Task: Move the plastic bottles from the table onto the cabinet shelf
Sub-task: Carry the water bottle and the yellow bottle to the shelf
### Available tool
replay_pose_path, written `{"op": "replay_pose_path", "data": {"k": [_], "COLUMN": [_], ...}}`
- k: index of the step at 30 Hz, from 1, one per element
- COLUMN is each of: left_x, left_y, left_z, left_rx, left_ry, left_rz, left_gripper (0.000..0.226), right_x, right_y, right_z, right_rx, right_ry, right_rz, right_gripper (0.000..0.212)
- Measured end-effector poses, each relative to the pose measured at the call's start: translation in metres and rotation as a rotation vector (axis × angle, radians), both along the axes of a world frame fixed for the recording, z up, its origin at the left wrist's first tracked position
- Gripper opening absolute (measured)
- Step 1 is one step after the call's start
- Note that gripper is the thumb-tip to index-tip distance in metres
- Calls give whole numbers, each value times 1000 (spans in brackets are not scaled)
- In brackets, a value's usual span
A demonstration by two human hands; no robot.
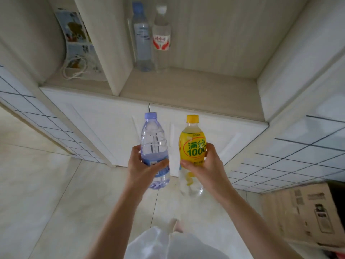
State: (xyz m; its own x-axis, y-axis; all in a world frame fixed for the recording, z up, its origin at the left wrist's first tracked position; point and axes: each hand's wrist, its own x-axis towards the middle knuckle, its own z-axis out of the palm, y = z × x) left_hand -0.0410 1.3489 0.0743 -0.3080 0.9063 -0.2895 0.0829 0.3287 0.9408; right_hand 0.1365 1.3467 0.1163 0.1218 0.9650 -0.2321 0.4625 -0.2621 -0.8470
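I have two bottles up in front of me, both upright and held in the air before the white cabinet doors (104, 126), below the level of the open shelf. The blue-capped clear bottle (154, 139) sits in my left hand (143, 165): my fingers curl round its lower half over the blue label, thumb on the near side. Just beside it, not touching, the yellow-labelled bottle (192, 144) with a yellow cap is gripped by my right hand (203, 165), fingers wrapped round the bottom of the label and the thumb lying across the front. Both bases hang clear below my hands.

Further out, on the cabinet shelf (196, 88), two more bottles stand upright in the back left corner of the compartment: a tall one with a blue cap (141, 38) and, touching or very nearly touching its right side, a clear one with a red and white label (161, 38). In the compartment to the left I see a printed bag (78, 40) with white cord handles. A cardboard box (302, 212) lies on the tiled floor at lower right.
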Motion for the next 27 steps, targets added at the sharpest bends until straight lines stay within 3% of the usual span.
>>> {"op": "replay_pose_path", "data": {"k": [12,20,27], "left_x": [-7,3,15], "left_y": [141,221,249], "left_z": [62,71,62], "left_rx": [217,379,346], "left_ry": [57,109,112], "left_rz": [-167,-219,-252], "left_gripper": [74,72,79], "right_x": [-7,-7,-2], "right_y": [136,203,224], "right_z": [50,65,48], "right_rx": [211,366,379], "right_ry": [77,5,14], "right_rz": [-132,-212,-190], "right_gripper": [58,60,71]}}
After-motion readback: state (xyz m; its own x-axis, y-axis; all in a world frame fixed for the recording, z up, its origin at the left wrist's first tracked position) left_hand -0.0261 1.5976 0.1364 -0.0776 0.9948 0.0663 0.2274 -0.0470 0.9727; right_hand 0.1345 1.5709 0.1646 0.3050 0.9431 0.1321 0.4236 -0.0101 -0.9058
